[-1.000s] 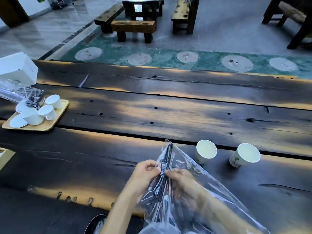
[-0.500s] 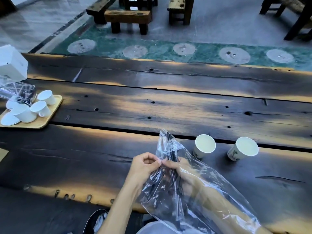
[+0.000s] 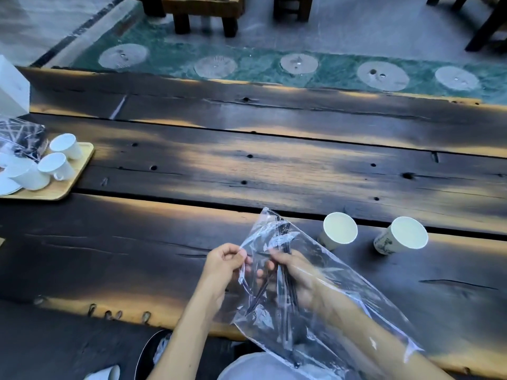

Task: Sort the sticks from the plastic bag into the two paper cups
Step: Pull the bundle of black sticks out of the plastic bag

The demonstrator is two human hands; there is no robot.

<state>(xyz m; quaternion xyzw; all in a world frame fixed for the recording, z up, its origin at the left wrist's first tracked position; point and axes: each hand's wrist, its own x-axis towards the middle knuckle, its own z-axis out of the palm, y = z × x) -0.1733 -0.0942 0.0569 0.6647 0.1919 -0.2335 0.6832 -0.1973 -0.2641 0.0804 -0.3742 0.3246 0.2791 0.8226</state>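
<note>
A clear plastic bag (image 3: 323,305) hangs over the near edge of the dark wooden table (image 3: 247,165), with thin black sticks (image 3: 286,272) inside. My left hand (image 3: 222,263) pinches the bag's left edge from outside. My right hand (image 3: 297,272) is inside the bag, fingers closed around several sticks near their upper ends. Two empty white paper cups stand to the right: the nearer cup (image 3: 338,230) just beyond the bag's top, and the farther cup (image 3: 403,237), which has a printed side.
A light wooden tray (image 3: 78,171) at the left edge holds small white mugs (image 3: 56,165) and saucers. Behind it lie a second bag of dark sticks (image 3: 20,138) and a white box (image 3: 12,89). Benches stand on the floor beyond the table.
My left hand has shifted left, pulling the bag's mouth wider. My right hand has gone deeper into the bag and closed on the sticks. The view has tilted downward.
</note>
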